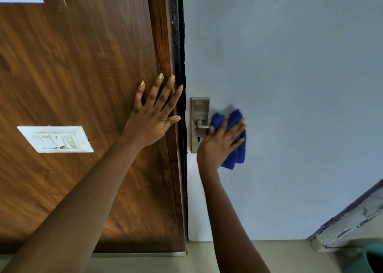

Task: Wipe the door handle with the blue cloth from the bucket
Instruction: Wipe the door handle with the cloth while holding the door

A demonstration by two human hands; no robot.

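A steel door handle (200, 127) on a long backplate sits at the left edge of a pale blue-grey door (290, 86). My right hand (221, 142) is wrapped around the lever with the blue cloth (236, 148) bunched under the fingers, so most of the lever is hidden. Only the lever's neck and the keyhole below it show. My left hand (154, 115) lies flat with fingers spread on the brown wooden panel (83, 75), just left of the dark door gap, holding nothing.
A white switch plate (56, 139) is set in the wooden panel at the left. A green bucket rim (373, 258) shows at the bottom right corner, beside a worn ledge (352, 227). Beige floor (290, 256) runs along the bottom.
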